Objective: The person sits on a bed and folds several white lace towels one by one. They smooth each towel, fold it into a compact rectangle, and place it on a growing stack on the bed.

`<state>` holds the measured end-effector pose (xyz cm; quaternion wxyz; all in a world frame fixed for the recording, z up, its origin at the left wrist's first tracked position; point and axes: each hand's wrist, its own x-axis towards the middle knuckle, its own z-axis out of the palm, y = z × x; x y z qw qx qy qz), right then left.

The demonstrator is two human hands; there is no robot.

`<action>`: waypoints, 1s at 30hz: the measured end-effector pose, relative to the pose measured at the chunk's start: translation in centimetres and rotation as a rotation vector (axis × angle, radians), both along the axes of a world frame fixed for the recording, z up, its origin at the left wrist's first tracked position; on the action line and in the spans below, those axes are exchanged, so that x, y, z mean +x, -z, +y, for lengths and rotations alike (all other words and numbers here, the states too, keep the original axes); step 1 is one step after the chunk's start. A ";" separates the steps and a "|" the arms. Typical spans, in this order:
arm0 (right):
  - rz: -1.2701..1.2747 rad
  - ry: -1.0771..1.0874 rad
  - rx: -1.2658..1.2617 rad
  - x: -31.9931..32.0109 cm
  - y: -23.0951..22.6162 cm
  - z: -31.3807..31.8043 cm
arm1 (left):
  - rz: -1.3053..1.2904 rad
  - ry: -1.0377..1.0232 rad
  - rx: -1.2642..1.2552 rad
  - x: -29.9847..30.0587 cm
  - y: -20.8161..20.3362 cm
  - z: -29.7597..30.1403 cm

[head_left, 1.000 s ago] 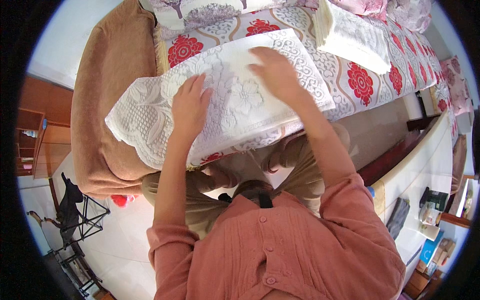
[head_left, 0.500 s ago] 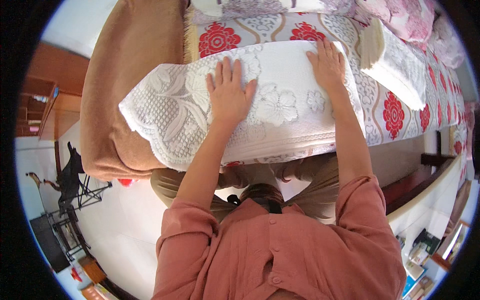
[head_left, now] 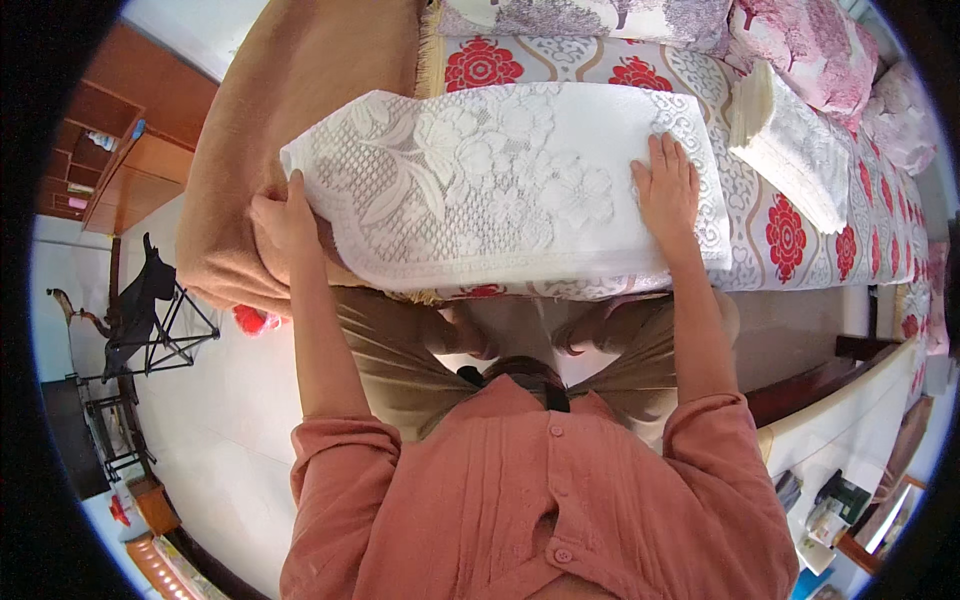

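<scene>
A folded white lace cloth [head_left: 470, 190] with a floral pattern lies across the edge of the patterned bed cover. Its scalloped left end reaches over a brown blanket [head_left: 300, 90]. My left hand [head_left: 288, 222] pinches that left edge between thumb and fingers. Spread flat near the cloth's right end is my right hand [head_left: 668, 190], pressing on it with nothing gripped. To the right, a second folded white lace cloth [head_left: 795, 150] rests on the bed cover [head_left: 785, 235], which carries red flower medallions.
Pink and white patterned bedding [head_left: 800, 50] is heaped at the far right. A black metal folding stand [head_left: 145, 320] is on the pale floor at left, near a wooden cabinet [head_left: 140, 180]. At lower right, a white surface [head_left: 840, 420] holds small items.
My left hand has gone from lying flat on the lace to pinching its left edge. My right hand slid slightly nearer me. The cloth's lace top layer is spread further to the right.
</scene>
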<state>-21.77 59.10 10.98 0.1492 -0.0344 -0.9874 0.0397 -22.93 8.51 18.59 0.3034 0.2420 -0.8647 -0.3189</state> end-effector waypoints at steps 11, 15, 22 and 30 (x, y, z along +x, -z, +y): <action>-0.004 0.009 -0.009 -0.2 -0.1 0.0 | -0.089 0.345 0.746 -2.3 -2.5 0.6; 0.015 -0.016 -0.007 -0.2 0.1 0.2 | 0.124 0.513 0.893 -2.2 -4.8 3.6; 0.093 -0.127 -0.248 -0.8 1.1 2.4 | -0.101 0.948 0.277 0.4 -14.9 23.3; 0.059 0.057 -1.675 -2.2 -3.5 5.3 | -0.059 1.003 0.222 -4.0 -5.2 23.7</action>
